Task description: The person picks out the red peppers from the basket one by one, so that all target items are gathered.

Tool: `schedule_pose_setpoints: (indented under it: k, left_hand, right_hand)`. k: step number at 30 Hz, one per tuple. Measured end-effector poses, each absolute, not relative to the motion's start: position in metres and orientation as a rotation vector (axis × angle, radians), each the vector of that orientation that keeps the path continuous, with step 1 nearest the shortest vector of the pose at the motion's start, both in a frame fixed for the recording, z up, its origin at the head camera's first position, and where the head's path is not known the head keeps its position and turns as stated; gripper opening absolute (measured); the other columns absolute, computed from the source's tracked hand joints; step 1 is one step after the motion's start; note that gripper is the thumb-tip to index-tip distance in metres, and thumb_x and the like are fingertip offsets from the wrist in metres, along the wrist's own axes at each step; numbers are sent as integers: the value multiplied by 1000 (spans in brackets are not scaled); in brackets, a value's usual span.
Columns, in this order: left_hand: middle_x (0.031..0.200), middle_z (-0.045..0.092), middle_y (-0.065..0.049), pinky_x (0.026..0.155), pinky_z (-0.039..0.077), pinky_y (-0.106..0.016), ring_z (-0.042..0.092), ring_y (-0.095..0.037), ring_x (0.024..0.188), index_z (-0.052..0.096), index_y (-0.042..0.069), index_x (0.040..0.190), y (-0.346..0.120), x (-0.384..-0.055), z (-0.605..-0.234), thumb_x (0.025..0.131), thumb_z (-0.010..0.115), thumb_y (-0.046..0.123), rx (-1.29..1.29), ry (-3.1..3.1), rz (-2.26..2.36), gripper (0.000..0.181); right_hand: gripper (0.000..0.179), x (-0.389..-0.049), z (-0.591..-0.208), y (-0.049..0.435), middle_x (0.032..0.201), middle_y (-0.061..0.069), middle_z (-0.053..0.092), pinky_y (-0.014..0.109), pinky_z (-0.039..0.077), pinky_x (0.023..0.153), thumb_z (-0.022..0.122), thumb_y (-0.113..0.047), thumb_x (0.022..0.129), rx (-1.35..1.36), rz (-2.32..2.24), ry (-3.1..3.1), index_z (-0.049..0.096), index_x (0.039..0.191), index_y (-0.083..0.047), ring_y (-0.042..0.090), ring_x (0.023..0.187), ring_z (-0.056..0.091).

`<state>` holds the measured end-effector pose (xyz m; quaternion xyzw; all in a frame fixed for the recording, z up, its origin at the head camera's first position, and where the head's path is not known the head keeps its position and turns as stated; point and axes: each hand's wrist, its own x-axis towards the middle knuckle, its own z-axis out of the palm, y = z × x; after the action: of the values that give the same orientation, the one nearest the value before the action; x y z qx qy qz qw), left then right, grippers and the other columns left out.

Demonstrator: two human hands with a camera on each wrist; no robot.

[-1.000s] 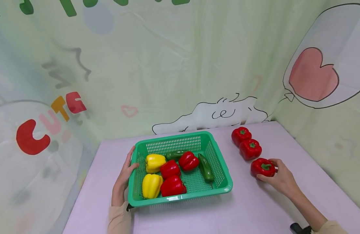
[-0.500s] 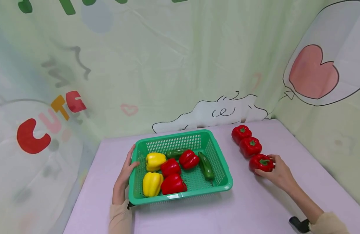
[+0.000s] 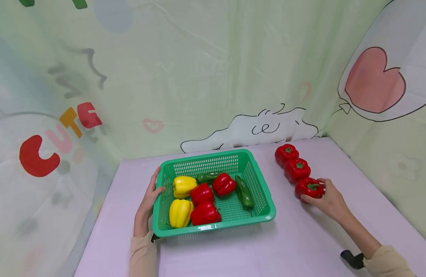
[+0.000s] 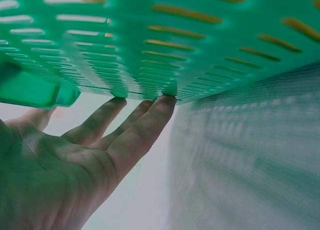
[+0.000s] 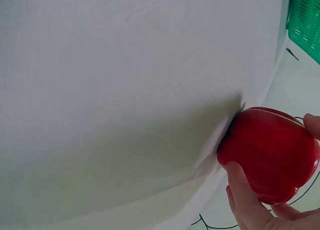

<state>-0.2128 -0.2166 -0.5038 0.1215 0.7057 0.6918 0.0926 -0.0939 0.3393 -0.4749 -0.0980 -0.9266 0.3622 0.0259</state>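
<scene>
A green plastic basket [image 3: 214,228] holds two yellow bell peppers [image 3: 181,213], three red bell peppers [image 3: 206,213] and two long green peppers [image 3: 244,192]. My left hand [image 3: 148,200] grips its left side, thumb over the rim; in the left wrist view, fingertips [image 4: 167,101] touch the slotted wall from outside. To the right of the basket, my right hand [image 3: 328,200] holds a red bell pepper [image 3: 308,188] between thumb and fingers, its stem upward. The right wrist view shows this pepper [image 5: 270,152] close to the tabletop.
Two more red bell peppers [image 3: 297,170] stand in a slanting row just beyond the held one. A pale lilac cloth [image 3: 213,257] covers the table. Printed curtains [image 3: 199,77] rise along its back and sides.
My right hand has brought its red bell pepper slightly away from me and left, up close to the other two. My left hand stays on the basket. The head view has tilted slightly down.
</scene>
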Motion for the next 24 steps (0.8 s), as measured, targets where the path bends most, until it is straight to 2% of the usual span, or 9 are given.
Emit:
schedule_pose_setpoints:
  k: [9,15,24]
  left_hand:
    - [157,26,-23,79,56,-33,50,-33,116,6,25,160,-213,-215,-504,97,44,4,387,2066,2062,77]
    - [157,26,-23,78,56,-32,49,-37,117,6,27,160,-212,-214,-506,97,44,4,378,2049,2068,77]
    - [159,23,-21,80,54,-29,45,-39,122,5,25,160,-217,-214,-503,97,44,3,351,2061,2082,78]
  right_hand:
    - [89,-86,-482,342,127,41,37,57,55,73,81,-24,79,-318,1084,-2823,27,136,18,57,112,39]
    - [89,-85,-483,340,126,41,37,59,55,74,81,-21,78,-308,1061,-2809,26,136,18,57,111,39]
    - [90,-91,-478,338,127,40,39,57,55,74,80,-27,80,-278,1044,-2837,28,138,17,55,111,41]
